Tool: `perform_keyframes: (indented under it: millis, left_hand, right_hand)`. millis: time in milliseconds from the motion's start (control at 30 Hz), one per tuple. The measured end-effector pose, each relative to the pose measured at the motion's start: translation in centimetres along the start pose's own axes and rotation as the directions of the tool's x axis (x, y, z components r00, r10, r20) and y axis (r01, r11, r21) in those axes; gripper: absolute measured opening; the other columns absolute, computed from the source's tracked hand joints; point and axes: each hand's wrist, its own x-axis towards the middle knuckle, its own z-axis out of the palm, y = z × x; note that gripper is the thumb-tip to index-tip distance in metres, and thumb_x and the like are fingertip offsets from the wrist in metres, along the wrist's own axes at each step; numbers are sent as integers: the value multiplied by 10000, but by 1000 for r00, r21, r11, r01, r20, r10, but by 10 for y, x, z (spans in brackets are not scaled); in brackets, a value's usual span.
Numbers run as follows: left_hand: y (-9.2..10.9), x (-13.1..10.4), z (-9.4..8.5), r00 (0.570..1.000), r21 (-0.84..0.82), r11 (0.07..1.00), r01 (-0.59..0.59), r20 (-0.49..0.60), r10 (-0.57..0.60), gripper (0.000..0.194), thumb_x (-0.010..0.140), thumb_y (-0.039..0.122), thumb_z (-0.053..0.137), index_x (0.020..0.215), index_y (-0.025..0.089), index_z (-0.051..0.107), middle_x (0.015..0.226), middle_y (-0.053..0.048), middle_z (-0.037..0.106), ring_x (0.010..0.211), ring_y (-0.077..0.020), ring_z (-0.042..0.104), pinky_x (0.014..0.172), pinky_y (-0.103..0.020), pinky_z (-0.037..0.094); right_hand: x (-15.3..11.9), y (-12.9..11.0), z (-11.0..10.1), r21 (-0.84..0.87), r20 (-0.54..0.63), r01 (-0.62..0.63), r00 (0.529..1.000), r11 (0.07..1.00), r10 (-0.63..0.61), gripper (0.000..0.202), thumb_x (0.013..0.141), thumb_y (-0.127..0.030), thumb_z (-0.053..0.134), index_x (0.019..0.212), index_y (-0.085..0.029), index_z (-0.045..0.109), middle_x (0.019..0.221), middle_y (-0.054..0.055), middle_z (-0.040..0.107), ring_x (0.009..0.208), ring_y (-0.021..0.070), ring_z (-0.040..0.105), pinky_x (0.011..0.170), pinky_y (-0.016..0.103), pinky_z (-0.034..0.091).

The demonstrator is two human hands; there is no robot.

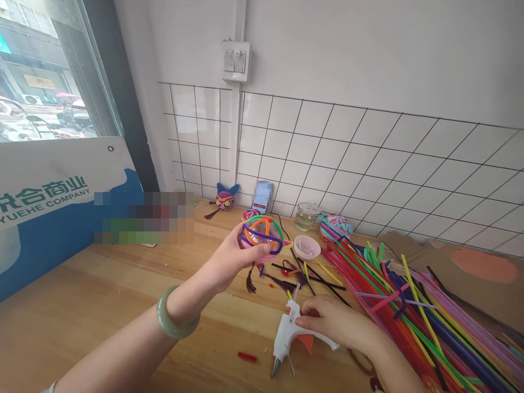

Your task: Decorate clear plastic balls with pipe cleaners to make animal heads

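My left hand (227,261) is closed around a clear ball (262,236) wrapped with green, orange, purple and pink pipe cleaners, raised over the table. A white hot glue gun (284,331) with an orange trigger lies below and to the right, its metal nozzle toward me. The curled fingers of my right hand (333,319) grip the gun's body near its rear end. A dark purple tassel (251,280) shows just under the ball. A short red piece (248,357) rests on the wood left of the nozzle.
Long pipe cleaners (393,305) in many colours cover the right side. A pink bowl (307,248), a glass jar (307,216), a phone (262,196) and a finished eared ornament (225,198) stand near the wall. Cardboard (450,273) lies at far right.
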Motion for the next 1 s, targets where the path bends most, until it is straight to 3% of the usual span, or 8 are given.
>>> perform_keyframes:
  millis: [67, 133, 267, 367, 467, 700, 1000]
  left_hand:
    - [-1, -2, 4, 999, 3, 1000, -15, 44, 15, 514, 707, 307, 812, 1135, 157, 571, 1091, -111, 686, 979, -217, 661, 863, -332, 523]
    - [-2, -5, 8, 995, -2, 999, -33, 92, 33, 503, 720, 311, 805, 1135, 154, 568, 1075, -106, 686, 974, -214, 659, 874, -340, 526]
    - [-9, -13, 19, 990, -8, 1000, 5, 139, -4, 579, 708, 298, 818, 1189, 161, 526, 1099, -109, 678, 1002, -230, 654, 879, -360, 535]
    - [-14, -19, 25, 985, -19, 999, 41, 167, -37, 606, 699, 294, 827, 1205, 174, 515, 1105, -96, 677, 992, -212, 653, 878, -346, 537]
    - [-14, -23, 29, 981, -17, 999, 48, 189, -43, 604, 698, 304, 829, 1201, 176, 521, 1099, -88, 673, 992, -203, 645, 878, -337, 535]
    - [-13, -27, 33, 984, -13, 997, 72, 165, -69, 625, 678, 309, 840, 1201, 182, 523, 1082, -81, 667, 959, -195, 640, 857, -336, 533]
    - [-18, -26, 33, 983, -5, 999, 41, 179, -39, 587, 691, 301, 831, 1184, 185, 535, 1059, -77, 667, 917, -183, 640, 825, -317, 525]
  right_hand:
    - [-8, -11, -1, -78, -291, 68, 953, 995, -87, 188, 825, -369, 616, 718, -217, 639, 785, 23, 673, 747, 199, 631, 626, 267, 454]
    - [-16, -25, -3, -67, -488, 183, 851, 981, -192, 145, 878, -364, 572, 852, -241, 646, 871, 21, 687, 817, 201, 637, 716, 295, 482]
    - [-29, -47, 1, -43, -716, 446, 611, 894, -339, 104, 894, -351, 588, 934, -257, 609, 882, 6, 668, 843, 176, 637, 783, 283, 504]
    - [-32, -53, 5, -69, -771, 515, 515, 854, -373, 114, 907, -319, 592, 1004, -259, 600, 876, -2, 662, 829, 156, 641, 777, 260, 516]
    - [-32, -51, 6, -83, -788, 531, 483, 843, -382, 119, 908, -303, 603, 1018, -257, 600, 874, -8, 669, 821, 142, 645, 770, 243, 523]
    - [-31, -51, 2, -50, -795, 542, 487, 839, -362, 80, 901, -323, 620, 932, -250, 628, 869, 13, 698, 833, 170, 669, 754, 271, 544]
    - [-32, -52, 1, -81, -815, 572, 433, 816, -385, 26, 886, -269, 633, 864, -254, 635, 827, 4, 695, 789, 158, 667, 710, 240, 541]
